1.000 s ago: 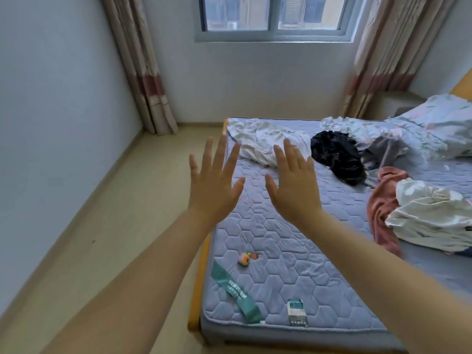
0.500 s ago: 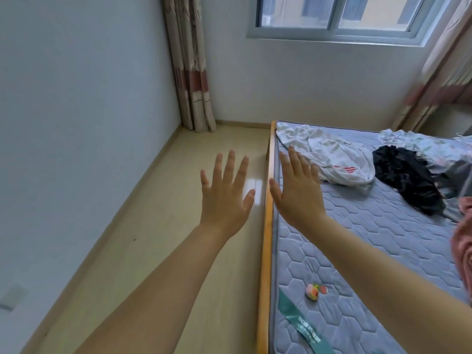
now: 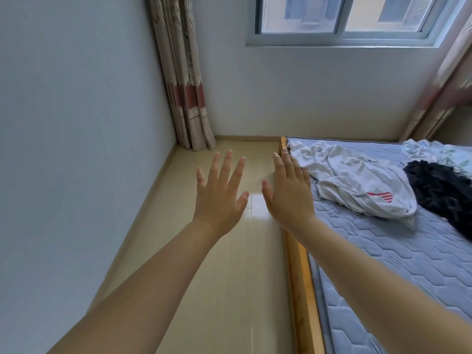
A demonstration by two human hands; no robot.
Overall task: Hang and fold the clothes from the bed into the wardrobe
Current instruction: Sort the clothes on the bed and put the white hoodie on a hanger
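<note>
Clothes lie on the bed (image 3: pixel 383 256) at right; both hands are held out with straight fingers, holding nothing.

A crumpled white garment (image 3: pixel 357 180) with a red striped mark lies at the far left corner of the blue quilted mattress. A black garment (image 3: pixel 439 192) lies just right of it, and a pale floral cloth (image 3: pixel 434 152) lies farther back. A wooden frame (image 3: pixel 297 264) runs along the mattress's left side. The left hand (image 3: pixel 219 192) is over the floor (image 3: pixel 229 282) with its fingers apart. The right hand (image 3: pixel 288 192) is beside it, in front of the frame and near the white garment, with its fingers closer together. A curtain (image 3: pixel 184 85) hangs in the far left corner, and a window (image 3: pixel 344 19) is set high in the far wall.
</note>
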